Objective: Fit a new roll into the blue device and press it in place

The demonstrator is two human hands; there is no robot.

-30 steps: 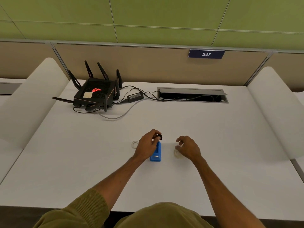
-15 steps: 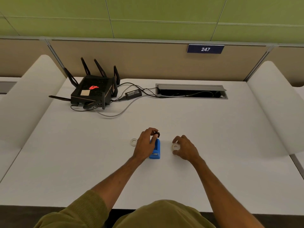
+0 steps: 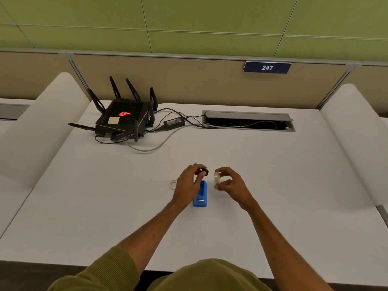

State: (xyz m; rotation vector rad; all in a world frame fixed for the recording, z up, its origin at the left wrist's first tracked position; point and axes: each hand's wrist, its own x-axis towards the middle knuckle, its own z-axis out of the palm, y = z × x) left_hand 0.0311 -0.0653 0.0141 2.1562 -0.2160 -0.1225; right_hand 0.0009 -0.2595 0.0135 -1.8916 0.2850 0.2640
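- A white partition [image 3: 31, 131] rises along the desk's left side, curving down toward the near edge.
- The white desk [image 3: 105, 206] has wide bare surface between that partition and the hands, and more bare surface toward the near edge, where both forearms cross it.
- A black router [image 3: 123, 120] with raised antennas sits at the far left, close to the back panel; its cables trail right past a power brick [image 3: 173, 123] into the cable hatch [image 3: 248, 121] set in the desk top.
- A thin clear ring [image 3: 173, 184] lies flat on the desk just left of the left hand.
- The left hand [image 3: 189, 185] has its fingers curled, thumb and fingertips pinching a small black piece [image 3: 205, 171] held just above the far end of the blue tape dispenser.
- The blue tape dispenser [image 3: 201, 194] stands on the desk between the two hands, partly behind the left hand's fingers.
- The right hand [image 3: 231, 183] is lifted off the desk, thumb and curled fingers gripping a pale tape roll [image 3: 217, 177] on edge, near the black piece but apart from it.
- Bare desk runs from the right hand to the white partition [image 3: 357, 143] on the right side.
- A blue sign [image 3: 267, 67] reading 247 hangs on the back panel.
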